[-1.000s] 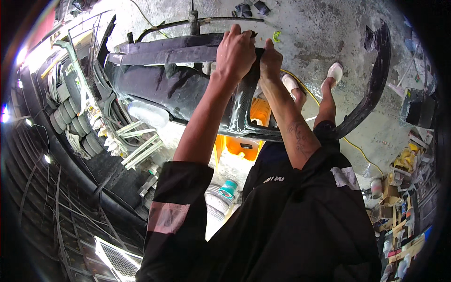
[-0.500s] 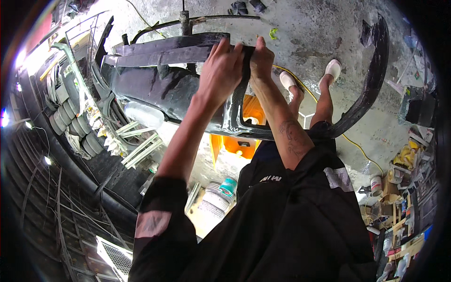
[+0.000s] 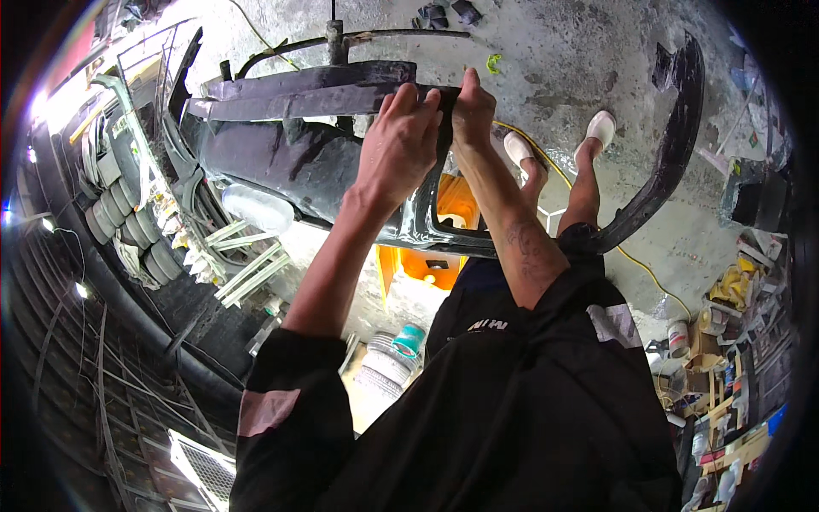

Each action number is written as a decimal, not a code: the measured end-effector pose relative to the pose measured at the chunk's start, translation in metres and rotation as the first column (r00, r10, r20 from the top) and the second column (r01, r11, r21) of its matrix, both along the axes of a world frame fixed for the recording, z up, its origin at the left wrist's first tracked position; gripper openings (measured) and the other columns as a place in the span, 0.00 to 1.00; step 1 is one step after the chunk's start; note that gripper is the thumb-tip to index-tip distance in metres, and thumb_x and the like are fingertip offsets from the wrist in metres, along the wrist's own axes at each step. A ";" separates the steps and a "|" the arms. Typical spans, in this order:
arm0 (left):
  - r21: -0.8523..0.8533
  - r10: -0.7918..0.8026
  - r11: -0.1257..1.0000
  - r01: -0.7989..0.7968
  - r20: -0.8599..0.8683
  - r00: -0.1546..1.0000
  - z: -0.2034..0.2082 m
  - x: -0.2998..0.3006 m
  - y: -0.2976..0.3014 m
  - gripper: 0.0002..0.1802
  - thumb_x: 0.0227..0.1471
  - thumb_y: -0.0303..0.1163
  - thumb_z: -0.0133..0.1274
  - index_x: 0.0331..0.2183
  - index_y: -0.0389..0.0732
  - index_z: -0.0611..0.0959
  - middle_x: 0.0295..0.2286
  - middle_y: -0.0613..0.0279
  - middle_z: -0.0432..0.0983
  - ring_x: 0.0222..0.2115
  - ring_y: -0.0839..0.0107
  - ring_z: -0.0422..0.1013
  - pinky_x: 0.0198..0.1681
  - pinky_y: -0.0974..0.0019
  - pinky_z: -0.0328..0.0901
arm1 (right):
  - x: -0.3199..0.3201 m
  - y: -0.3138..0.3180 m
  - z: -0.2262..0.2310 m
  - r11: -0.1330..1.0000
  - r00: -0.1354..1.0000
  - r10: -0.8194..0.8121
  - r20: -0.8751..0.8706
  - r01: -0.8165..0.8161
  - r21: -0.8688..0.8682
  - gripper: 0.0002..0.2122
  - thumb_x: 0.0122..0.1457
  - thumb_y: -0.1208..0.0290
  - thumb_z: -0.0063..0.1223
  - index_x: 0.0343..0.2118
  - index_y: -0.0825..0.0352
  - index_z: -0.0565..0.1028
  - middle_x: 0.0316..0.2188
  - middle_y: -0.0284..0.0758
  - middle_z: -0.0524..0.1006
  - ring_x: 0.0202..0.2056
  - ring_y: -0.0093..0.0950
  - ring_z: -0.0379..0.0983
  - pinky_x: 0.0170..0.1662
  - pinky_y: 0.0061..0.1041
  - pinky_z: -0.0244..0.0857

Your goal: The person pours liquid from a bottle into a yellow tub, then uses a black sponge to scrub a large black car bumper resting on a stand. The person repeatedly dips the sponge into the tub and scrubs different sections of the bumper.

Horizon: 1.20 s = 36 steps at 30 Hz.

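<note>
A long black car bumper (image 3: pixel 264 175), scuffed and wet-looking in places, lies across in front of me, its curved end (image 3: pixel 682 128) reaching round to the right. My left hand (image 3: pixel 399 141) is closed over the bumper's upright strip near the middle, fingers curled and knuckles up. Whether anything thin lies under those fingers is hidden. Just to its right, my right hand (image 3: pixel 473 111) grips the corner of the same strip, with one finger sticking up. Beneath the bumper, partly seen through its opening, stands an orange plastic stool (image 3: pixel 426 264).
A metal post (image 3: pixel 337 43) rises behind the bumper. One yellow hose (image 3: pixel 636 256) runs along the wet floor by my feet. Pale strips (image 3: pixel 252 273) and stacked buckets (image 3: pixel 384 363) are at left. Cluttered boxes and cans (image 3: pixel 708 350) line the right side.
My left hand has slid slightly down and toward me along the strip, its fingers bent differently. The right hand keeps its grip on the corner. The whole view has shifted a little.
</note>
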<state>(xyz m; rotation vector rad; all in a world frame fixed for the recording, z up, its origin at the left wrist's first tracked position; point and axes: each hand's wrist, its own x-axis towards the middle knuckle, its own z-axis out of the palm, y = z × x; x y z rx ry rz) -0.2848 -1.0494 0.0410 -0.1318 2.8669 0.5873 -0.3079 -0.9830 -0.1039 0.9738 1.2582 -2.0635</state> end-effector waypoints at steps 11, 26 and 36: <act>0.163 0.297 0.949 -0.269 -0.181 0.938 0.019 0.008 -0.037 0.12 0.56 0.27 0.57 0.43 0.37 0.86 0.31 0.50 0.75 0.27 0.59 0.74 0.33 0.61 0.69 | -0.006 -0.004 0.007 0.926 0.973 0.217 -0.076 -0.180 0.331 0.23 0.70 0.55 0.42 0.28 0.74 0.75 0.20 0.48 0.73 0.25 0.32 0.71 0.35 0.36 0.66; -0.181 0.029 0.983 -0.030 -0.008 1.000 -0.022 -0.016 -0.035 0.12 0.59 0.34 0.52 0.39 0.38 0.83 0.38 0.46 0.73 0.40 0.47 0.72 0.45 0.51 0.68 | 0.007 -0.024 0.008 0.987 0.976 0.137 -0.172 -0.120 0.105 0.20 0.69 0.57 0.42 0.29 0.70 0.74 0.23 0.37 0.78 0.25 0.31 0.75 0.29 0.33 0.69; -0.267 0.047 0.963 -0.047 -0.006 0.999 -0.016 -0.015 -0.019 0.10 0.60 0.32 0.51 0.41 0.39 0.82 0.35 0.46 0.72 0.40 0.46 0.71 0.44 0.50 0.68 | 0.005 -0.029 0.006 0.999 0.997 -0.041 0.071 0.039 0.025 0.23 0.70 0.58 0.43 0.25 0.73 0.74 0.18 0.38 0.73 0.23 0.24 0.62 0.29 0.29 0.62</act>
